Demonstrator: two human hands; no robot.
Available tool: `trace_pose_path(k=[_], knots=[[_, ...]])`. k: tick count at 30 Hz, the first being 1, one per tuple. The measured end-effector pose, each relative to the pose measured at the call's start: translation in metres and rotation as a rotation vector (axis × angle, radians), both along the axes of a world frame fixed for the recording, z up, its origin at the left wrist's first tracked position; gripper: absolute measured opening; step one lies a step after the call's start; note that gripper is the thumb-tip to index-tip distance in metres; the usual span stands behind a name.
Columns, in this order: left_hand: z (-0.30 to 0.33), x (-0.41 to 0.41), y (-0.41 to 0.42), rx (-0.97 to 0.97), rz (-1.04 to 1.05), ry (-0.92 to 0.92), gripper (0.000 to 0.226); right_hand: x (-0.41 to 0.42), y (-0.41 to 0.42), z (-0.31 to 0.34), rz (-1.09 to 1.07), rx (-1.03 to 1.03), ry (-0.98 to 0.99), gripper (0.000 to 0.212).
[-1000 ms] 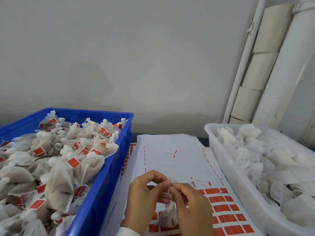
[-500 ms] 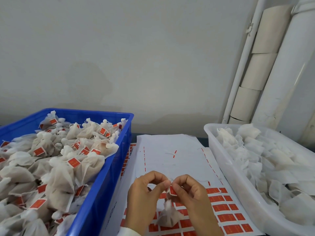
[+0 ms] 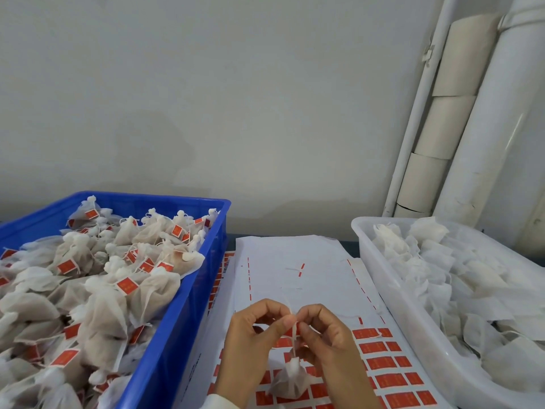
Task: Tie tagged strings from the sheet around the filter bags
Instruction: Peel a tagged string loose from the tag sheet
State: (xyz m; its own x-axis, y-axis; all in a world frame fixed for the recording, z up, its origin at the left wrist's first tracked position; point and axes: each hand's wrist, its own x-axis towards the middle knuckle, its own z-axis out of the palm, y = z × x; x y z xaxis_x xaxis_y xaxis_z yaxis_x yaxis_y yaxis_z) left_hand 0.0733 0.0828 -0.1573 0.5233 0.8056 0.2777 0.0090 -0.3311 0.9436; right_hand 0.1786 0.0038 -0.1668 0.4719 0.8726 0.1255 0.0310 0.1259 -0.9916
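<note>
Left hand [image 3: 250, 346] and right hand [image 3: 330, 346] each pinch the thin white string [image 3: 293, 332] above a small white filter bag [image 3: 290, 379], which hangs over the white sheet of red tags [image 3: 295, 261]. Beyond, left, a blue plastic crate [image 3: 182, 314] holds tied bags (red-tagged); right, a translucent white tub [image 3: 392, 293] holds untied ones.

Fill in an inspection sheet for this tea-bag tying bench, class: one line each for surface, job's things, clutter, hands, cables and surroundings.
Surface: mostly covered; only a dark strip shows behind the sheets.
Job's things: tag sheet between the bins, red tags left on its near part; filter bag hanging on a string; blue crate of tied, tagged bags; white bin of untagged bags.
Clutter: more tag sheets under the top one.
Hands: left hand and right hand both pinch the string above the bag.
Cables: nothing seen.
Surroundings: plain wall; white pipes in the right corner.
</note>
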Motion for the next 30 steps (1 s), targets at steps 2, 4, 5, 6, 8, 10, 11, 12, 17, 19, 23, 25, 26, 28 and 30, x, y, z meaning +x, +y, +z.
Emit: trace_pose_path(k=[2,4,5,6,8,10,11,12,17,19,23,25,26,28,30], knots=[[0.000,0.001,-0.001,0.010,-0.001,0.013,0.016,-0.001,0.000,0.000,0.025,-0.006,0.051,0.014],[0.000,0.002,-0.001,0.009,0.004,0.021,0.017,-0.002,0.000,0.000,0.033,-0.012,0.076,0.015],[0.000,0.002,-0.001,0.011,0.009,0.024,0.017,-0.002,0.000,0.000,0.032,-0.013,0.081,0.015],[0.000,0.003,-0.001,0.012,0.014,0.024,0.016,-0.002,0.000,0.000,0.027,-0.015,0.083,0.016],[-0.001,0.003,-0.002,0.006,0.018,0.017,0.013,-0.003,0.000,0.001,0.012,-0.013,0.089,0.014],[-0.002,0.004,-0.003,-0.006,0.023,0.001,0.011,-0.004,0.001,0.002,-0.022,-0.016,0.064,0.013],[-0.003,0.004,-0.004,-0.015,0.021,-0.010,0.009,-0.004,0.001,0.001,-0.046,-0.021,0.044,0.013],[-0.003,0.004,-0.004,-0.024,0.017,-0.016,0.007,-0.005,0.001,0.001,-0.073,-0.025,0.020,0.011],[-0.006,0.006,-0.003,-0.033,0.047,0.000,0.005,-0.009,-0.006,0.000,-0.161,-0.041,-0.157,0.013],[-0.008,0.005,-0.003,-0.041,0.075,-0.020,0.005,-0.012,-0.009,-0.002,-0.202,-0.041,-0.311,0.017],[-0.009,0.004,-0.005,-0.059,0.127,-0.053,0.001,-0.022,-0.008,-0.003,-0.214,-0.044,-0.439,0.010],[-0.007,0.002,-0.006,-0.083,0.131,-0.056,0.003,-0.021,-0.006,-0.001,-0.194,-0.076,-0.341,0.011],[-0.005,0.000,-0.007,-0.105,0.113,-0.054,0.003,-0.019,-0.006,0.000,-0.175,-0.092,-0.292,0.013],[-0.003,-0.002,-0.009,-0.123,0.077,-0.008,0.003,-0.015,-0.006,0.000,-0.162,-0.113,-0.228,0.019],[0.000,-0.001,-0.012,-0.030,0.154,0.120,0.006,-0.013,-0.007,0.002,-0.192,-0.120,-0.255,0.023]])
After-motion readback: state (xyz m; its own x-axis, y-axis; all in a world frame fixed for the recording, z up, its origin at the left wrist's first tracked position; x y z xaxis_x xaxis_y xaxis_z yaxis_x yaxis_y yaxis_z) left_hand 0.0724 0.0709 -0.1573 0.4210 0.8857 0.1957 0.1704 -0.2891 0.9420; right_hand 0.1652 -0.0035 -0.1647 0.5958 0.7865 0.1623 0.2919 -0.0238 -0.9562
